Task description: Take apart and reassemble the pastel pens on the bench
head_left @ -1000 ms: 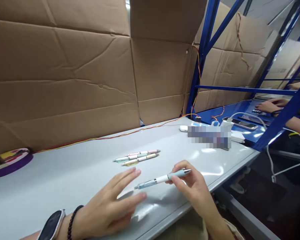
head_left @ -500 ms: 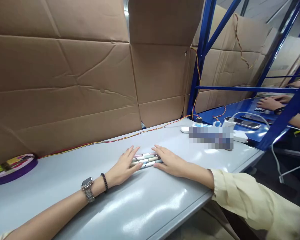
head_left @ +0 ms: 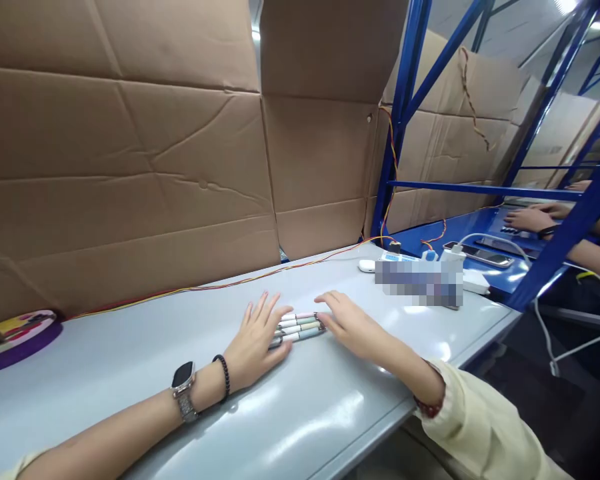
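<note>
Several slim pens [head_left: 300,325] with pale barrels in white, green, cream and blue-grey lie side by side on the grey table [head_left: 190,327]. My left hand [head_left: 260,339] rests at their left ends with the fingers spread, the palm and thumb covering part of them. At the right ends is my right hand [head_left: 347,323], thumb and fingers apart, the thumb close to the pen tips. Whether that thumb touches them I cannot tell. A watch [head_left: 183,387] and a dark bead bracelet [head_left: 223,377] are on my left wrist.
A purple-rimmed round box [head_left: 25,347] stands at the far left. Behind the table rises a cardboard wall [head_left: 130,167], with thin wires along its foot. Chargers, cables and a blurred-out object [head_left: 420,281] lie at the right, beside a blue frame [head_left: 400,133]. Another person's hands [head_left: 533,217] are beyond.
My right hand has lifted and drawn slightly right, uncovering the right ends of the pens. My left hand has spread its fingers more. The view has shifted a little.
</note>
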Demonstrator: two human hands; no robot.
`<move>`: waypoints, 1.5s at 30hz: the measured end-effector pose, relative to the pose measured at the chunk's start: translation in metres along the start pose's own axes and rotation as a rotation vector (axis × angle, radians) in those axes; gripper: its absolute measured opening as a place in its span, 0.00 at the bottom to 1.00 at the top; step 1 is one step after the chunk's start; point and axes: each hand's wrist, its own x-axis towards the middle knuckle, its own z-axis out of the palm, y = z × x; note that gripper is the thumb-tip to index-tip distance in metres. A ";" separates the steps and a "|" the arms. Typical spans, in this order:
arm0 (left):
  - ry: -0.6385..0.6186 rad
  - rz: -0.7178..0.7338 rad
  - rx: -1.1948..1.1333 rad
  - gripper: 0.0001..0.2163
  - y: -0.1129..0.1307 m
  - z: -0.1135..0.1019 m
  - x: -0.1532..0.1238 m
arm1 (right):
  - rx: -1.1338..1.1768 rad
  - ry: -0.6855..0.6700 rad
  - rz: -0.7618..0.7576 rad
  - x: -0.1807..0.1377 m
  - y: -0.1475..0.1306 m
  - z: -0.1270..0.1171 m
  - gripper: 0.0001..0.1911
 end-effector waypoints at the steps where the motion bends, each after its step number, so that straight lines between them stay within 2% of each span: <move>1: 0.016 0.049 0.019 0.16 0.002 -0.001 0.000 | -0.052 0.010 0.032 -0.006 0.000 -0.003 0.14; 4: 0.031 0.153 0.051 0.07 0.005 -0.004 0.000 | -0.196 -0.029 0.052 -0.023 -0.004 -0.005 0.09; 9: 0.075 0.283 0.074 0.08 0.008 -0.007 0.001 | -0.256 -0.016 0.045 -0.042 -0.020 0.011 0.04; 12: 0.049 0.344 0.024 0.11 0.019 -0.012 -0.005 | -0.126 0.027 0.072 -0.052 -0.029 0.014 0.11; 15: -0.077 0.275 -0.114 0.10 0.036 -0.018 -0.018 | 0.079 0.089 0.096 -0.062 -0.037 0.014 0.19; 19: -0.169 0.269 -0.063 0.11 0.050 -0.018 -0.028 | 0.140 0.180 0.086 -0.068 -0.043 0.015 0.21; 21: -0.174 0.265 -0.002 0.08 0.048 -0.016 -0.027 | 0.168 0.173 0.083 -0.068 -0.043 0.015 0.20; 26: -0.204 0.249 0.051 0.06 0.038 -0.013 -0.020 | 0.347 0.078 0.174 -0.065 -0.043 0.013 0.08; 31: -0.170 0.251 0.012 0.08 0.038 -0.013 -0.020 | 0.177 0.101 0.232 -0.064 -0.045 0.019 0.21; 33: -0.150 0.257 -0.007 0.11 0.038 -0.013 -0.020 | 0.175 0.116 0.226 -0.065 -0.045 0.018 0.21; 38: -0.158 0.231 -0.062 0.12 0.037 -0.012 -0.020 | 0.385 0.099 0.233 -0.065 -0.045 0.011 0.08; 40: -0.169 0.237 -0.073 0.13 0.036 -0.012 -0.020 | 0.353 0.097 0.252 -0.064 -0.046 0.013 0.11; 43: -0.196 0.238 -0.052 0.13 0.036 -0.012 -0.020 | 0.249 0.103 0.260 -0.063 -0.047 0.018 0.21; 45: -0.222 0.221 -0.021 0.12 0.036 -0.012 -0.019 | 0.257 0.118 0.256 -0.064 -0.047 0.018 0.22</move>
